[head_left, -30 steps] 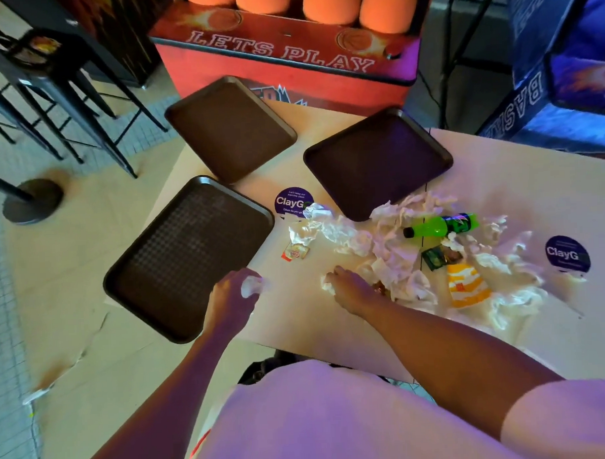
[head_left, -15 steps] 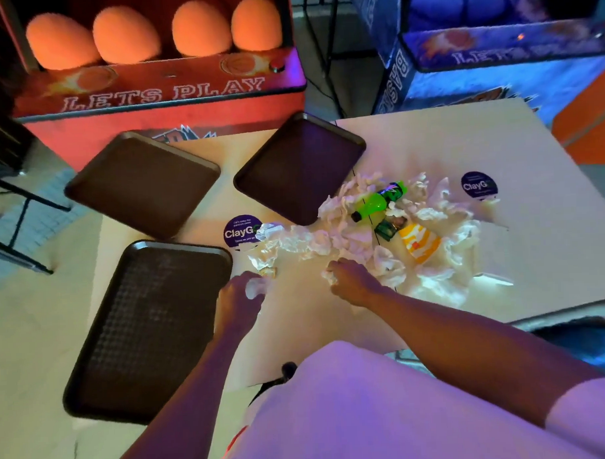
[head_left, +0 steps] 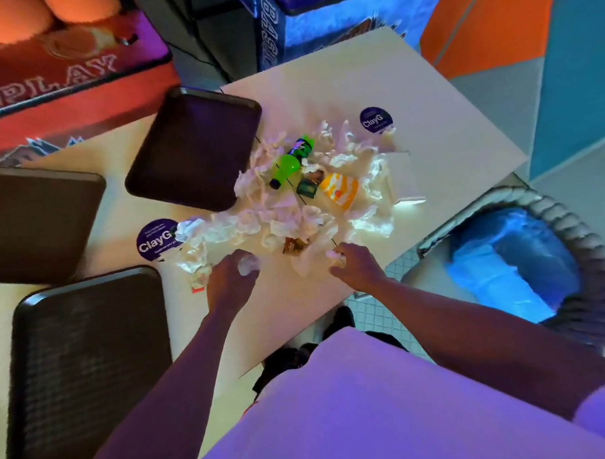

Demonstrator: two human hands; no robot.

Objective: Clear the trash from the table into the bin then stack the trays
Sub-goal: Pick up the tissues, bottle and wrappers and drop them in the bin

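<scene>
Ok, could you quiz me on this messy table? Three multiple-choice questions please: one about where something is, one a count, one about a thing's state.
1. Where does the bin stand?
A) on a chair
B) inside the arcade machine
C) on the floor beside the table, to the person's right

2. How many dark trays are in view?
A) two
B) three
C) five

3. How is the green soda bottle?
A) lying on its side
B) standing upright
C) dropped in the bin

Answers:
1 C: its woven rim shows below the table's right edge.
2 B: three lie apart, none stacked.
3 A: it lies flat among the crumpled napkins.
</scene>
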